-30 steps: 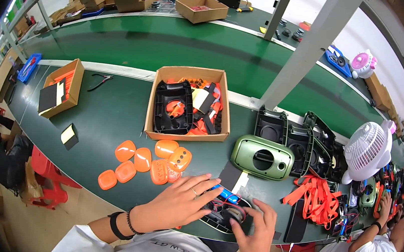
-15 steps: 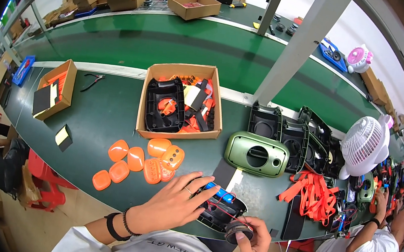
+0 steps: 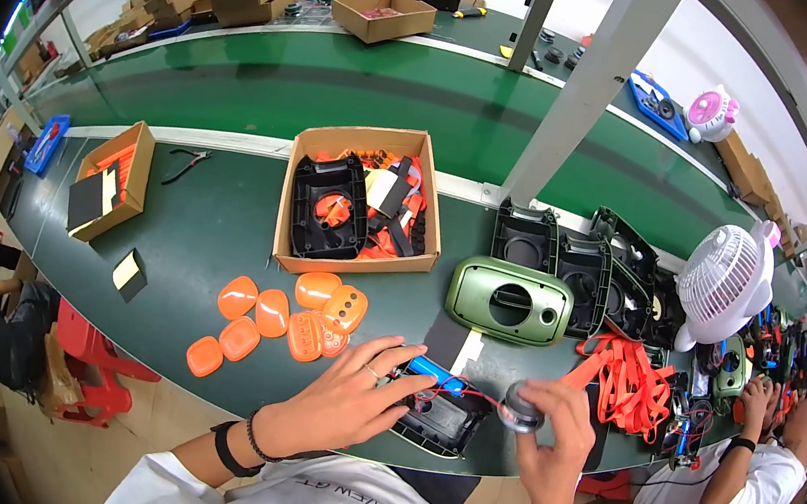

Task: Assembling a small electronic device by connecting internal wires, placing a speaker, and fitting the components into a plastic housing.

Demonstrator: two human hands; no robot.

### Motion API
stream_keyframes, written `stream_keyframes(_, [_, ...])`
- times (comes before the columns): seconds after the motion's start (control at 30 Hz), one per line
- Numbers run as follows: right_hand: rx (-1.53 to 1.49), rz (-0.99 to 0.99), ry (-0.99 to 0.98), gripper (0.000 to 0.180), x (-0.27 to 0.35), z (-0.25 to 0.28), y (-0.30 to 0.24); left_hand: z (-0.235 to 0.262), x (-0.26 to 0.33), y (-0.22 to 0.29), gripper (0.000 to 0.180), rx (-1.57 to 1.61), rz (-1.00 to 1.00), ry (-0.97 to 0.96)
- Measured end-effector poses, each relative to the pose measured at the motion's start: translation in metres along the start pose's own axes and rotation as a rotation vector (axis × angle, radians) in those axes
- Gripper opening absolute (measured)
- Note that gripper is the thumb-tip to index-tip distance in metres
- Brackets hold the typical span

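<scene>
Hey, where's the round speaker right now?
In the head view, the round speaker is low and right of centre, held in the right hand, just right of the black housing with the blue cylinder.

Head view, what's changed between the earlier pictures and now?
Your right hand has carried the round dark part away from the black housing, off to its right; red wires now stretch across the gap. Your left hand stays over the housing's left end, by the blue cylinder. The green shell and orange covers lie as before.
</scene>
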State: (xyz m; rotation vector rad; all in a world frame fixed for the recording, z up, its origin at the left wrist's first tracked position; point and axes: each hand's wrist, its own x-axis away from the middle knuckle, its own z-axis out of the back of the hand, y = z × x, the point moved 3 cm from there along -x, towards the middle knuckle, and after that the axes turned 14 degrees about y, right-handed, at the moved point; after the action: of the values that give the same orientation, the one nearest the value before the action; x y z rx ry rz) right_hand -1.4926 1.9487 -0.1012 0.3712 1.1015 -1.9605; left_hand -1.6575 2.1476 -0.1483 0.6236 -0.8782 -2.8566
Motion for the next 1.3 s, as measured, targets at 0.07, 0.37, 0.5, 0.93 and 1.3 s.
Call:
stream_keyframes(0.07, [-0.046, -0.068, 0.016, 0.043, -0.009, -0.013, 0.003, 0.000, 0.000, 0.000, 0.051, 0.015, -0.001, 0.003])
stream_keyframes(0.37, [-0.046, 0.134, -0.307, 0.043, -0.040, -0.087, -0.012, 0.003, 0.000, -0.005, 0.069, 0.227, 0.142, 0.061])
stream_keyframes(0.5, [-0.006, 0.061, -0.378, 0.042, -0.040, -0.094, -0.007, 0.007, 0.003, -0.006, 0.074, 0.248, 0.196, 0.136])
stream_keyframes(0.93, [-0.050, 0.019, -0.202, 0.030, 0.015, -0.043, 0.002, 0.003, 0.006, -0.006, 0.069, 0.217, 0.175, 0.119])
stream_keyframes(1.3, [0.075, 0.128, -0.166, 0.034, 0.048, -0.033, -0.014, 0.006, 0.005, 0.004, 0.053, 0.084, 0.079, 0.136])
